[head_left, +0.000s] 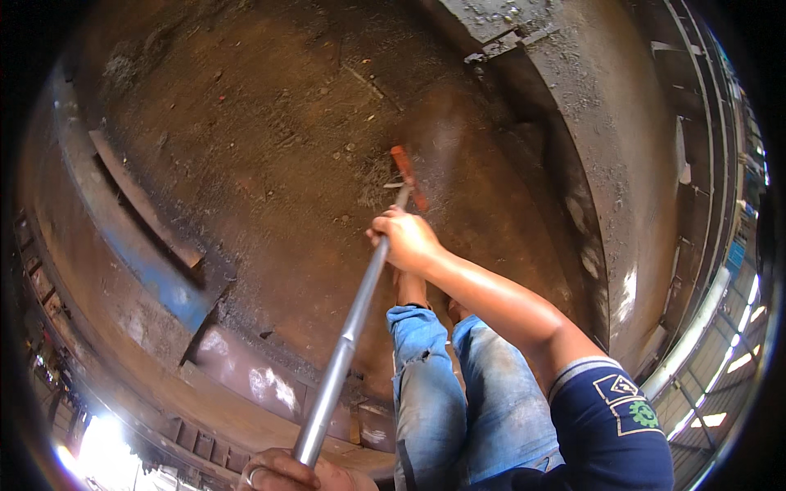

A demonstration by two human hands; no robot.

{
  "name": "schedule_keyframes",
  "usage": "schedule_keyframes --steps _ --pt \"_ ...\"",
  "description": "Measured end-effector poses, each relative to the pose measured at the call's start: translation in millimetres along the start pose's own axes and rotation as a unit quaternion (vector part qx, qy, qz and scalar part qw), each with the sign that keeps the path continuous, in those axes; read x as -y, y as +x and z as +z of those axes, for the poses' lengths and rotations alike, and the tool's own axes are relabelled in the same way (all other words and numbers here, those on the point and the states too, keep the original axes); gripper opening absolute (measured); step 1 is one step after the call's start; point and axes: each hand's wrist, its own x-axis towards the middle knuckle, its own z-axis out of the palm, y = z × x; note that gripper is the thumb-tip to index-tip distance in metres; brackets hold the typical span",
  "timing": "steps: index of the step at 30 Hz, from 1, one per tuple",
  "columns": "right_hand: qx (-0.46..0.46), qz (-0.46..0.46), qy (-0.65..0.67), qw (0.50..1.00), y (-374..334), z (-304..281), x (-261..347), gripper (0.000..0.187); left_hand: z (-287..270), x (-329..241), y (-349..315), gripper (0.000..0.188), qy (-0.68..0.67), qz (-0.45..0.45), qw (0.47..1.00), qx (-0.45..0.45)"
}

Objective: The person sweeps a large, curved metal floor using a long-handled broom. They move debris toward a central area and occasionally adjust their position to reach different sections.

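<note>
A long silver metal pole [344, 344] runs up from the lower edge toward the floor. At its far end sits a narrow orange crosspiece [409, 176], resting on or just above the dirty floor; whether it is a broom, scraper or squeegee head I cannot tell. My right hand [405, 239] grips the pole nearer the orange end, with the arm stretched out. Down at the lower edge, my left hand [282, 472], with a ring on one finger, closes around the pole's near end. Loose grey-brown debris [372, 173] lies beside the orange crosspiece.
Brown, gritty floor [278, 213] spreads ahead of my jeans-clad legs [434, 393]. A raised blue-and-rust metal beam [176, 295] curves along the left. To the right a dark step edge [565, 164] borders a higher grey surface [606, 139] strewn with rubble.
</note>
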Motion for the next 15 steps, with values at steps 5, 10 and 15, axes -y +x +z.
schedule_keyframes --steps 5,10,15 --pt "-0.151 0.017 -0.015 0.988 5.6 -54.3 -49.6 0.005 -34.1 49.1 3.1 0.034 -0.016 -0.076 0.972 0.222" --pt "-0.153 0.001 -0.208 0.966 83.7 -108.5 -191.3 0.005 9.4 155.5 -23.7 0.036 -0.116 -0.129 0.957 0.232" --pt "0.048 0.011 -0.151 0.987 59.8 -47.2 -92.4 0.026 -10.2 91.8 -21.7 0.032 -0.046 -0.083 0.996 0.005"
